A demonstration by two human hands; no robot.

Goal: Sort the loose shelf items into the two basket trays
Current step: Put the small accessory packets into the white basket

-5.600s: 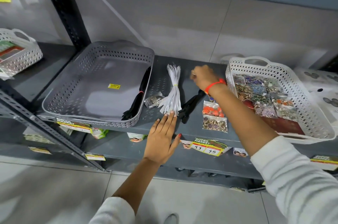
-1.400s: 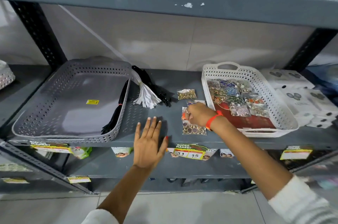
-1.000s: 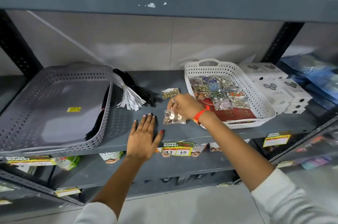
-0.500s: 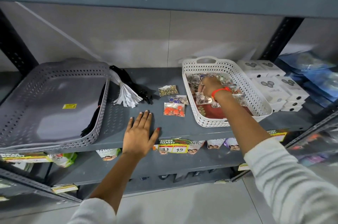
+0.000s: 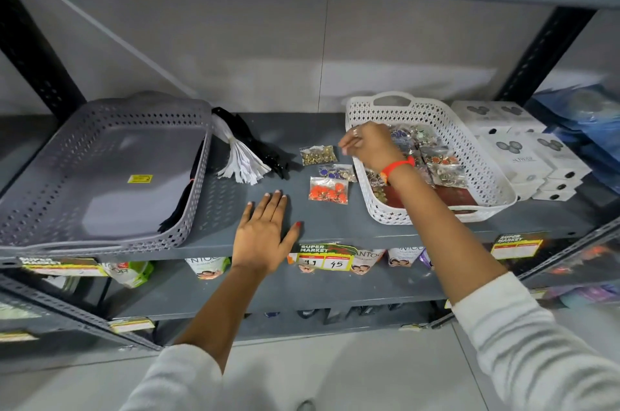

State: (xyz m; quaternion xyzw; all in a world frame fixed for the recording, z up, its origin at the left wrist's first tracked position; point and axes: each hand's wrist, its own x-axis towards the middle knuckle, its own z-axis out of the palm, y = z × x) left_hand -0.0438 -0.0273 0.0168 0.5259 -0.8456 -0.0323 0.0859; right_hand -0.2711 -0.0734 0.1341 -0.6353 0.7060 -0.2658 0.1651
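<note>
A grey basket tray [image 5: 100,128] stands at the left of the shelf, a white basket tray [image 5: 483,172] at the right with several small bead packets in it. Between them lie three loose packets: gold beads [image 5: 317,155], blue beads [image 5: 336,173], orange beads [image 5: 328,191]. A white tassel bundle [image 5: 241,162] and black pieces [image 5: 265,155] lie beside the grey tray. My left hand [image 5: 265,232] rests flat and empty on the shelf. My right hand [image 5: 369,147] hovers over the white tray's left rim, fingers loosely curled, nothing visible in them.
White boxes [image 5: 523,149] are stacked right of the white tray. Black strips [image 5: 181,206] lean inside the grey tray's right wall. Price labels [image 5: 323,258] hang on the shelf's front edge, with packets on the lower shelf. A black upright post [image 5: 536,51] stands behind the boxes.
My right hand carried a packet from the shelf into the white tray, let it go, and has drawn back left to the tray's rim. My left hand stayed flat.
</note>
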